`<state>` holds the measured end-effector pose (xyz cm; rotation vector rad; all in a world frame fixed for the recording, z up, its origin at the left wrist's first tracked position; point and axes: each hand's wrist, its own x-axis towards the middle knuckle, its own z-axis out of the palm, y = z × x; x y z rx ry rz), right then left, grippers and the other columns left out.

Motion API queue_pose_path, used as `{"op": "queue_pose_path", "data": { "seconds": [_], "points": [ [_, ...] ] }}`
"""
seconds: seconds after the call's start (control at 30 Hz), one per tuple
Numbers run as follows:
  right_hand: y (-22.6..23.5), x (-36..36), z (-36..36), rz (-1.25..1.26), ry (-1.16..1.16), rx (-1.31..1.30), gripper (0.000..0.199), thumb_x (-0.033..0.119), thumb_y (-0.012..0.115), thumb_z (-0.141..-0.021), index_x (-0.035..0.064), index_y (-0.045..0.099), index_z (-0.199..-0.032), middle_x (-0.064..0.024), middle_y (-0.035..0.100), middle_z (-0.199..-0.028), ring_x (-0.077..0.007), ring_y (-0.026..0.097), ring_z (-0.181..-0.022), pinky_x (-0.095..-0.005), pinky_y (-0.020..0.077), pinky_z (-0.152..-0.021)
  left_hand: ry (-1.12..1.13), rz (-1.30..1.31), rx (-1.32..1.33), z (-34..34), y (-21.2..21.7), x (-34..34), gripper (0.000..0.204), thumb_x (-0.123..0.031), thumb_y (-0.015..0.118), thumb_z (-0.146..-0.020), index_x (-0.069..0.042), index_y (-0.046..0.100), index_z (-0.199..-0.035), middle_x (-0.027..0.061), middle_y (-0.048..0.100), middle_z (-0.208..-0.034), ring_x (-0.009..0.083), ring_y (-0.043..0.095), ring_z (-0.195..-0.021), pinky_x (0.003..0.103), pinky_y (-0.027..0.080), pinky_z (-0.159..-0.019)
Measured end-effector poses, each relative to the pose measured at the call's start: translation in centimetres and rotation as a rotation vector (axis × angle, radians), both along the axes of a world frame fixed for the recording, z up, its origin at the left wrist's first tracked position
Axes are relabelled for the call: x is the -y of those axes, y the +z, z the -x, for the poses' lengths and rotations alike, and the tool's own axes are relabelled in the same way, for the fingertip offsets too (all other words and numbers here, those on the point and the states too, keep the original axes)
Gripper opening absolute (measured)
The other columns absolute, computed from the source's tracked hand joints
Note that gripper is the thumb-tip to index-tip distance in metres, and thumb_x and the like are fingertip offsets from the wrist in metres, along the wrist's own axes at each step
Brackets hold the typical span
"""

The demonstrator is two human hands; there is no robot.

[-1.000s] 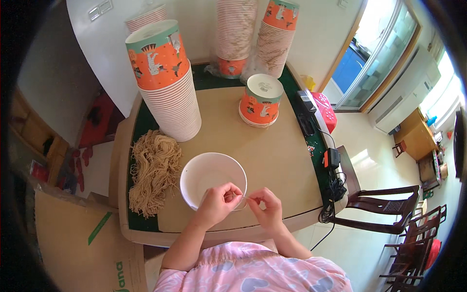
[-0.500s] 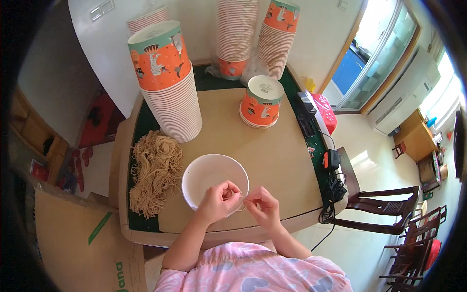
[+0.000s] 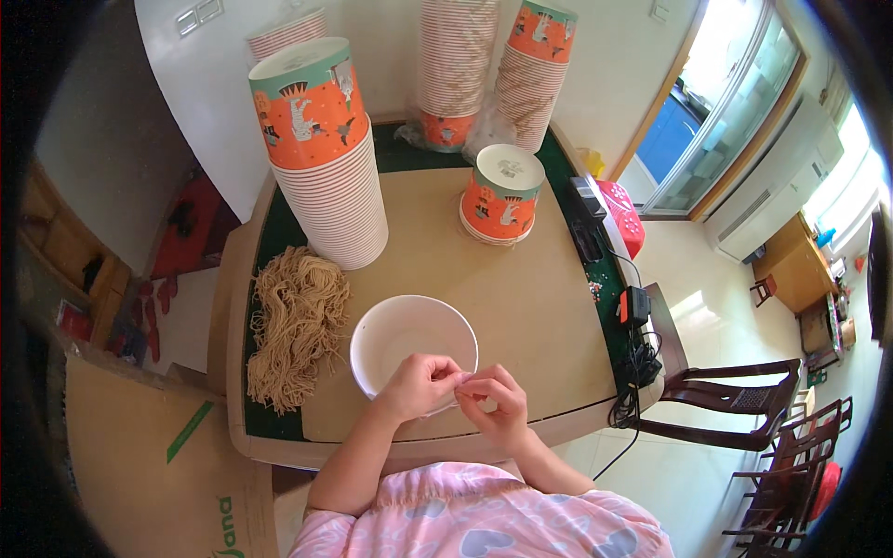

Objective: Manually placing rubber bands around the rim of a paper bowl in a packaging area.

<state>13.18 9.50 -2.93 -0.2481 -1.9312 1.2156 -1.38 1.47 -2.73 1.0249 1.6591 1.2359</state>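
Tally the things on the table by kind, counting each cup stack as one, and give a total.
Upright cup stacks: 4
Upside-down cup stack: 1
White bowl: 1
Pile of tan strings: 1
Total: 7

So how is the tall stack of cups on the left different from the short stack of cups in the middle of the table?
The tall stack of cups stands mouth up, while the short stack of cups is turned upside down, its white base facing up. The tall stack holds many cups, its ribbed white rims piled high; the short stack holds only a few. The tall stack stands beside the pile of noodles; the short stack stands apart from it. Both are orange paper cups with a teal band and printed figures.
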Motion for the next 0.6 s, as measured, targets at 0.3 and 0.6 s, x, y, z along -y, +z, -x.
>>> {"op": "queue_pose_path", "data": {
  "seconds": [0.3,0.6],
  "points": [
    [-1.5,-0.8,0.0,0.631,-0.029,0.084,0.004,0.002,0.064,-0.087,0.0006,0.060,-0.087,-0.0002,0.059,-0.079,-0.0050,0.055,-0.071,-0.0194,0.0436,-0.063,0.020,-0.047,0.020,-0.4,2.8,0.5,0.009,-0.010,0.067,-0.082,-0.003,0.066,-0.087,-0.0076,0.038,-0.054,0.0022,0.033,-0.050,0.023,0.031,-0.047],
    [-0.9,-1.3,0.1,0.846,0.024,0.093,0.002,0.004,0.062,-0.088,0.0023,0.061,-0.089,0.0028,0.058,-0.076,-0.0033,0.050,-0.067,-0.0185,0.0384,-0.059,0.037,0.014,-0.152,-1.4,4.3,0.8,0.008,-0.009,0.069,-0.081,-0.005,0.069,-0.088,-0.0093,0.033,-0.055,0.0023,0.030,-0.051,0.023,0.025,-0.046]
  ]
}}
